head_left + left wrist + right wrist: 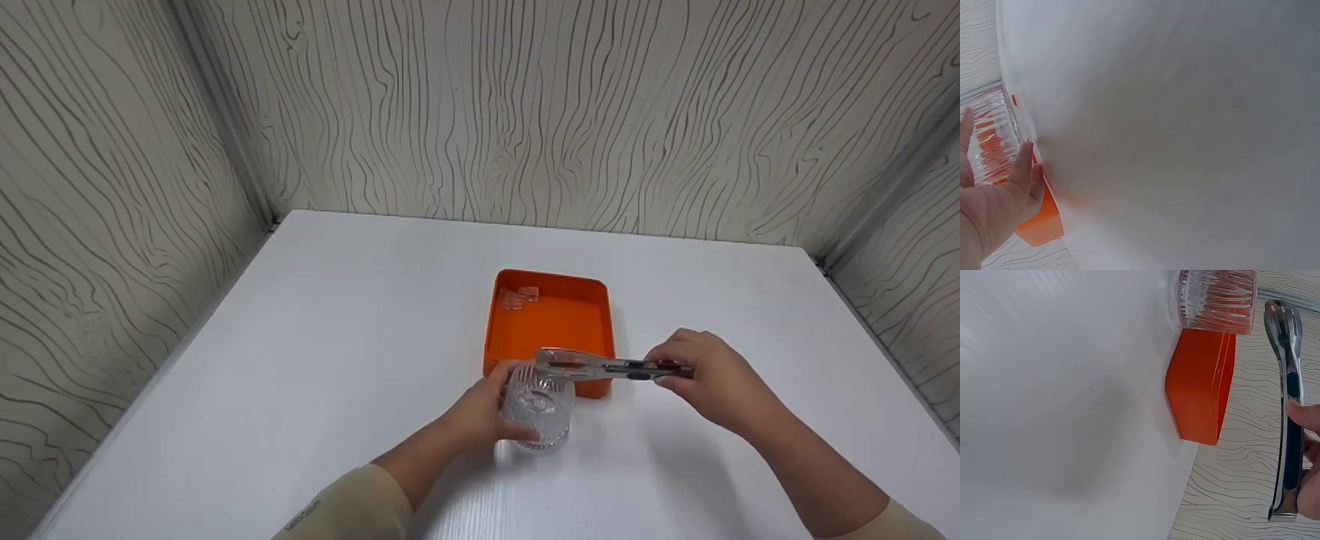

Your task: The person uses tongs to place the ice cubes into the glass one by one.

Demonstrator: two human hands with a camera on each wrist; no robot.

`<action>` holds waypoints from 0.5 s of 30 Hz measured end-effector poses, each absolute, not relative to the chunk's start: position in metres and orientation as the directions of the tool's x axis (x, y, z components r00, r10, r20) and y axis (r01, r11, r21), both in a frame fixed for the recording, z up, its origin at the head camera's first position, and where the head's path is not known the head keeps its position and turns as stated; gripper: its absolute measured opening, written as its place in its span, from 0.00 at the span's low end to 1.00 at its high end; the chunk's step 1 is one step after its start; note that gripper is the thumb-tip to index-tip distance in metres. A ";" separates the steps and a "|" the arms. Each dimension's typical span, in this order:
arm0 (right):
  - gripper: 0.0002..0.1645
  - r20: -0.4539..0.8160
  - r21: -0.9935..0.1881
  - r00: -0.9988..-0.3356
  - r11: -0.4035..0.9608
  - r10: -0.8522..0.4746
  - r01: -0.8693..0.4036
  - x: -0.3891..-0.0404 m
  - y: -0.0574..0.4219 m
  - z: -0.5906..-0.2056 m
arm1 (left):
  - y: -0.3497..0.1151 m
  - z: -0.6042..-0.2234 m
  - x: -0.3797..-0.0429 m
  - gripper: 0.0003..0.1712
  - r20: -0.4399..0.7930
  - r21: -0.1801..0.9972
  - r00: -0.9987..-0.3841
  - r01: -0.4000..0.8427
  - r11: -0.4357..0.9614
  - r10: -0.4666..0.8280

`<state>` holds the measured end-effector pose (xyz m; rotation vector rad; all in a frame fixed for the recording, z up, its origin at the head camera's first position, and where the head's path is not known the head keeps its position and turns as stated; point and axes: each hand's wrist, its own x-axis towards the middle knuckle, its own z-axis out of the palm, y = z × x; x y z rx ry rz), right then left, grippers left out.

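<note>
My left hand (474,412) grips a clear ribbed glass (546,420), thumb on the near side and fingers round the far left. In my right hand (716,379) is a pair of metal tongs (600,367) with dark grip pads, pinched near its rear half. The tongs' slotted tips are over the glass's rim; whether anything sits between them I cannot tell. Just behind the glass stands an orange box (562,326), with several small clear cubes (517,298) in its far left corner. From the right wrist view, the tongs (1292,422) are held above the height of the glass (1219,301).
A white tabletop (360,322) carries everything. Wood-grain patterned panels (480,112) stand along its back and both sides, joined by grey corner posts (225,112).
</note>
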<state>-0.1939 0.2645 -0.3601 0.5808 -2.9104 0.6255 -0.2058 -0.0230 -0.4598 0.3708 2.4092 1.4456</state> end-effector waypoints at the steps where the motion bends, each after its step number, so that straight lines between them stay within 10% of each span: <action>1: 0.15 0.182 -0.371 -0.921 0.843 -0.345 -0.390 -0.194 0.264 -0.360 | -0.023 -0.460 -0.206 0.46 -0.129 0.888 -0.919 0.059 0.456 0.371; 15: 0.16 0.132 -0.384 -0.939 0.857 -0.317 -0.343 -0.195 0.264 -0.362 | -0.022 -0.459 -0.205 0.46 -0.138 0.886 -0.922 0.048 0.462 0.361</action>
